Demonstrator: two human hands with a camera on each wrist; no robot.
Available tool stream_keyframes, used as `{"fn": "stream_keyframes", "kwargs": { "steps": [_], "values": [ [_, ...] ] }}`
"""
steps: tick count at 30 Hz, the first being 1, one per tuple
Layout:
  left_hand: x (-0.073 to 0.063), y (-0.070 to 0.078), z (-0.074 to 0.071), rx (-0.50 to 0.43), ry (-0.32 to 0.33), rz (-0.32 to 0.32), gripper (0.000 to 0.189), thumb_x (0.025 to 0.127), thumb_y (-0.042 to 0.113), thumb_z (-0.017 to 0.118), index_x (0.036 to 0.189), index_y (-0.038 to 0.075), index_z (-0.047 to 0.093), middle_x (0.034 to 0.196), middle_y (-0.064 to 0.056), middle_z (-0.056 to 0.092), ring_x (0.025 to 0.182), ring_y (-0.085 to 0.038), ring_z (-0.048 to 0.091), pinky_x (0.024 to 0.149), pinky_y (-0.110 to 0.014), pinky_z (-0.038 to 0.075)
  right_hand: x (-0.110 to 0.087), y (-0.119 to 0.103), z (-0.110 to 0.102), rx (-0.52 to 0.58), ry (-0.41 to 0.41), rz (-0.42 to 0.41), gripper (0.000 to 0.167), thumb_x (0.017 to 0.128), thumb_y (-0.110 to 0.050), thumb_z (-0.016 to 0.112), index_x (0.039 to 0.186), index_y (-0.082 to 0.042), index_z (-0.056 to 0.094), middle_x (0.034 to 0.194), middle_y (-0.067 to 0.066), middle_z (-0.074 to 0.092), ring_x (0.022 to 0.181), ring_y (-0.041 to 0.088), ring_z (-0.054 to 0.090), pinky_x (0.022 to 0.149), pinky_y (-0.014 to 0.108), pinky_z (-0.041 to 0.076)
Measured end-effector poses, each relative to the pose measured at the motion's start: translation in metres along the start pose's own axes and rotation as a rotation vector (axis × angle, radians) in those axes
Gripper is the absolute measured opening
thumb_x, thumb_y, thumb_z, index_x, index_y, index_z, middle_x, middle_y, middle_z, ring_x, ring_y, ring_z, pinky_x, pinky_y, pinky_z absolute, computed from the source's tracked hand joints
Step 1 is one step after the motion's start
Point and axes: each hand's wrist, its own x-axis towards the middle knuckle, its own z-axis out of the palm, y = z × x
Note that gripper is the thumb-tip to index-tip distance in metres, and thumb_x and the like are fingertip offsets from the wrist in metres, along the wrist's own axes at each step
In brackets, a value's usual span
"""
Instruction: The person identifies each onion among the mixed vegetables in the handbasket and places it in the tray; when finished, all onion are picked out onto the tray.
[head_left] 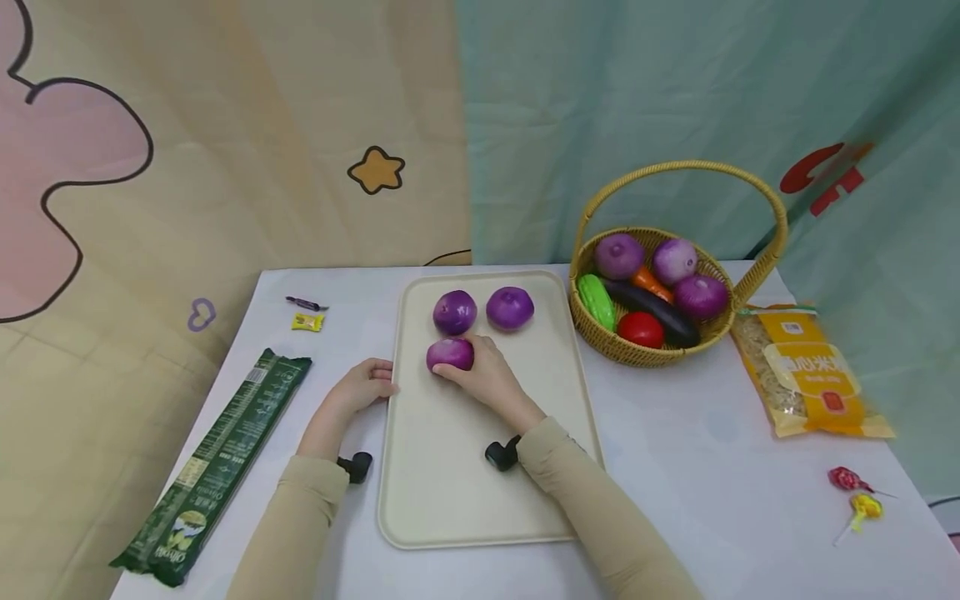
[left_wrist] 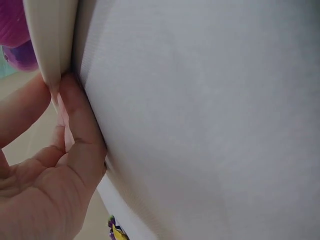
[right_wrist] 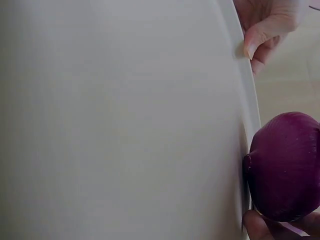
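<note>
A purple onion [head_left: 447, 354] sits low over the upper left part of the cream tray [head_left: 465, 492]. My right hand [head_left: 491, 375] grips it from the right, the thumb at its near side. In the right wrist view the onion [right_wrist: 285, 165] shows close to the tray's surface, fingertips at its lower edge. Beyond it on the tray stand two more onions, one on the left [head_left: 454, 312] and one on the right [head_left: 510, 308]. My left hand [head_left: 358, 390] pinches the tray's left rim between thumb and fingers, as the left wrist view shows at the rim [left_wrist: 50, 40].
A wicker basket [head_left: 652, 357] of toy-like vegetables stands at the back right, its tall handle raised. Beside it lies a yellow bag [head_left: 817, 375], with two lollipops [head_left: 862, 504] nearer. On the left are a long green packet [head_left: 217, 467] and two small candies [head_left: 307, 322].
</note>
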Motion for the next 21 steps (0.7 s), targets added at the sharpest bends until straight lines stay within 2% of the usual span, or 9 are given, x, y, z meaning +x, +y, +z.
{"fn": "stream_keyframes", "kwargs": {
  "steps": [2, 8, 12, 17, 21],
  "values": [
    [0.001, 0.001, -0.001, 0.0, 0.001, 0.005, 0.048, 0.092, 0.008, 0.062, 0.135, -0.005, 0.045, 0.119, -0.019, 0.058, 0.099, -0.021, 0.058, 0.089, -0.031, 0.051, 0.001, -0.001, -0.001, -0.012, -0.002, 0.006, 0.076, 0.085, -0.044, 0.075, 0.14, 0.0, 0.047, 0.137, 0.02, 0.052, 0.124, 0.032, 0.053, 0.107, 0.044, 0.045],
    [0.004, 0.001, -0.001, -0.009, 0.007, 0.011, 0.047, 0.092, 0.009, 0.061, 0.135, -0.004, 0.046, 0.121, -0.019, 0.057, 0.101, -0.022, 0.058, 0.092, -0.033, 0.049, 0.005, -0.003, -0.007, -0.032, -0.039, 0.003, 0.083, 0.083, -0.046, 0.075, 0.145, -0.002, 0.043, 0.136, 0.021, 0.051, 0.122, 0.033, 0.054, 0.105, 0.046, 0.046],
    [0.004, 0.001, 0.0, -0.017, 0.0, 0.009, 0.048, 0.092, 0.01, 0.062, 0.135, -0.003, 0.045, 0.119, -0.018, 0.057, 0.101, -0.023, 0.056, 0.092, -0.034, 0.049, -0.002, -0.007, -0.019, -0.016, -0.025, 0.031, 0.081, 0.084, -0.046, 0.075, 0.145, -0.003, 0.043, 0.141, 0.017, 0.049, 0.123, 0.032, 0.053, 0.103, 0.046, 0.047],
    [0.001, -0.002, -0.001, -0.019, -0.008, 0.005, 0.046, 0.092, 0.008, 0.062, 0.133, -0.005, 0.045, 0.115, -0.018, 0.058, 0.098, -0.022, 0.057, 0.088, -0.032, 0.051, -0.022, -0.008, -0.058, 0.085, 0.078, 0.056, 0.068, 0.087, -0.04, 0.074, 0.14, -0.006, 0.05, 0.141, 0.011, 0.053, 0.125, 0.03, 0.054, 0.099, 0.044, 0.051],
    [0.0, -0.002, 0.0, -0.03, -0.007, 0.008, 0.046, 0.092, 0.007, 0.062, 0.133, -0.005, 0.045, 0.115, -0.018, 0.059, 0.096, -0.021, 0.058, 0.085, -0.029, 0.051, -0.036, 0.001, -0.109, 0.151, 0.228, 0.029, 0.053, 0.089, -0.03, 0.072, 0.133, -0.004, 0.057, 0.135, 0.015, 0.058, 0.123, 0.032, 0.056, 0.099, 0.043, 0.051]
  ]
}}
